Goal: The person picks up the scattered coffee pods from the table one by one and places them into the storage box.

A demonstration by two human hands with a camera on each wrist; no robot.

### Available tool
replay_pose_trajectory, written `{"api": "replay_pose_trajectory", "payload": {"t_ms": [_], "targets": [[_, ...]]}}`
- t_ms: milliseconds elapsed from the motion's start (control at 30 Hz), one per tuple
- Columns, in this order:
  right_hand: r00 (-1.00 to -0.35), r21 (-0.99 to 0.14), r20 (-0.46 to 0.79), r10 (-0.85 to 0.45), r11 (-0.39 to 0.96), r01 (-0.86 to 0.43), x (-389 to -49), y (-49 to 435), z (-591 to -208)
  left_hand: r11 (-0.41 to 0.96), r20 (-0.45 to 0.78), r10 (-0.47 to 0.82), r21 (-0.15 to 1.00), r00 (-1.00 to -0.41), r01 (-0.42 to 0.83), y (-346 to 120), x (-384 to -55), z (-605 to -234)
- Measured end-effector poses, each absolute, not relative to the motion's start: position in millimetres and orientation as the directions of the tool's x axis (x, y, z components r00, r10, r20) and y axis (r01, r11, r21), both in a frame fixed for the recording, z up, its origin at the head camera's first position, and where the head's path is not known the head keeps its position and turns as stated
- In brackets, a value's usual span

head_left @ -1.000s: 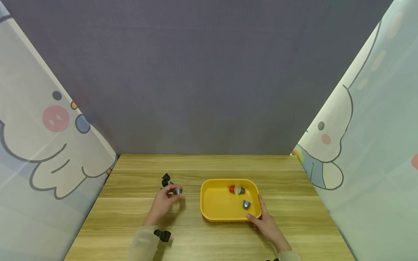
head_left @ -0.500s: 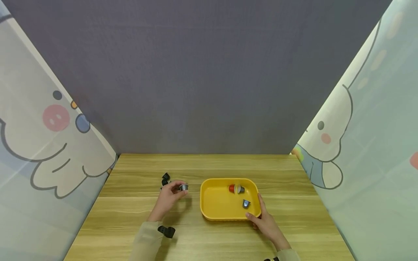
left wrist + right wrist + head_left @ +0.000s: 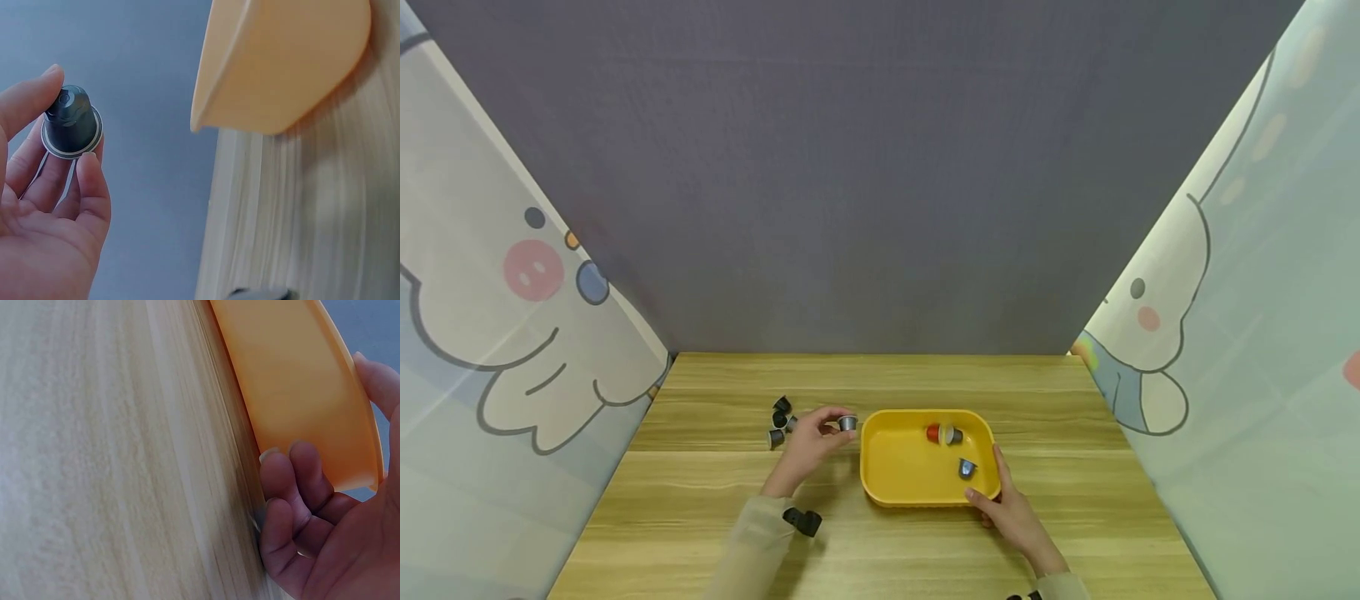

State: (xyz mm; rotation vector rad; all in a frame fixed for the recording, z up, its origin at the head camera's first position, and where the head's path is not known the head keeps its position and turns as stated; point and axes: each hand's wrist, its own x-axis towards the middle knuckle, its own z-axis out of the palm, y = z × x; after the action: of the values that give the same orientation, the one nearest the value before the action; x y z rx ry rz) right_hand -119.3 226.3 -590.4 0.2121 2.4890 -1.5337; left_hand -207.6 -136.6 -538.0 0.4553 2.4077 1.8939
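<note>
My left hand [image 3: 807, 448] pinches a dark grey coffee capsule [image 3: 847, 423] just outside the left rim of a yellow tray [image 3: 895, 471]. In the left wrist view the capsule [image 3: 70, 131] sits between thumb and fingers, its pale rim around the wide end. At the tray's front right corner, my right hand [image 3: 1018, 521] holds on, thumb over the rim. The right wrist view has its other fingers [image 3: 278, 475] curled low against the outer wall. Inside the tray lie a red capsule [image 3: 933, 433], a dark one with a pale lid [image 3: 956, 437] and a blue-grey one [image 3: 967, 468].
Left of the tray, several loose capsules lie on the wooden table [image 3: 700, 483]: black ones [image 3: 782, 404] at the back and a grey one [image 3: 776, 438] nearer. A grey backdrop [image 3: 880, 208] rises behind, with printed cartoon curtains [image 3: 1247, 375] at both sides.
My left hand has carried the grey capsule rightward from beside the loose capsules to the tray's left rim, uncovering a grey capsule on the table. The right hand and tray stay put.
</note>
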Motion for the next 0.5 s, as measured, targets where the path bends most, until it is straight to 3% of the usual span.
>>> {"api": "replay_pose_trajectory", "payload": {"t_ms": [200, 500], "targets": [[-0.970, -0.863, -0.243, 0.004, 0.455, 0.218, -120, 228, -588, 0.228, 0.099, 0.286, 0.959, -0.953, 0.168, -120, -212, -533], [-0.970, -0.856, -0.243, 0.006, 0.470, 0.217, -119, 227, -590, 0.228, 0.132, 0.360, 0.948, -0.923, 0.224, -99, -218, -526]]}}
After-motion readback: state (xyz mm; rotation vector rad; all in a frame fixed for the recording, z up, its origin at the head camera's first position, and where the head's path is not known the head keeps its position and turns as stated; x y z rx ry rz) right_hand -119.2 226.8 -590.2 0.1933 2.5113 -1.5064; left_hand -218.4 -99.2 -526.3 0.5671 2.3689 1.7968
